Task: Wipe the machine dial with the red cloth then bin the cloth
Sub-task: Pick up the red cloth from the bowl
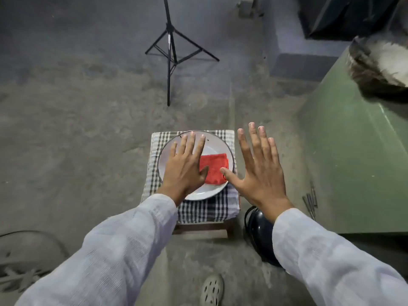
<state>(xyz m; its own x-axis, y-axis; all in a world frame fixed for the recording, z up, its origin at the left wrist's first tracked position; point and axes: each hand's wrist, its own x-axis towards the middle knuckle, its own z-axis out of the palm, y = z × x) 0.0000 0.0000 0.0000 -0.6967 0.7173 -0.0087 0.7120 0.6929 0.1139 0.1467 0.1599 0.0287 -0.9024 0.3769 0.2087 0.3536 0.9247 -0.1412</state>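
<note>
A folded red cloth point(213, 167) lies on a white plate point(213, 146), which rests on a low stool covered with a checked fabric point(205, 208). My left hand point(184, 166) hovers flat over the plate's left half, fingers spread, hiding part of the cloth's left edge. To the right of the plate my right hand point(259, 171) is held flat and open as well, its thumb tip near the cloth's right corner. Neither hand holds anything. No dial is visible.
A green machine body point(353, 155) fills the right side, with a fibre-filled basket point(379, 65) on top. A black tripod point(171, 51) stands on the concrete floor behind the stool. A black bin point(259, 230) sits right of the stool, partly under my right sleeve. My sandalled foot point(212, 291) shows below.
</note>
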